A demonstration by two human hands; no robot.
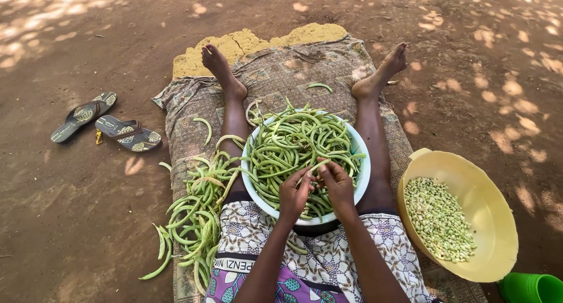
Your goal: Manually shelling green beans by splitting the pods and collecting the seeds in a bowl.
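Ground: bare reddish dirt, dappled shade. Mat spread on it; near end hidden under the person's lap, yellow foam edge shows at the far end. Person sits with legs out along the mat; arms cut off by the bottom frame edge.

Yellow basin on the person's right, tilted, holding shelled pale beans; its lower rim overlaps a green cup cut off at the corner.

White bowl between the legs, heaped with green pods; near rim hidden behind both hands.

Pile of pods on the mat at the person's left; whether these are emptied or whole is hard to make out.

Two sandals on the dirt, well apart from the mat.

Left hand and right hand meet over the bowl's near side. One pod runs between them; fingers of both hands pinched together on it, thumbs on top. Pod's ends hidden in the fingers.
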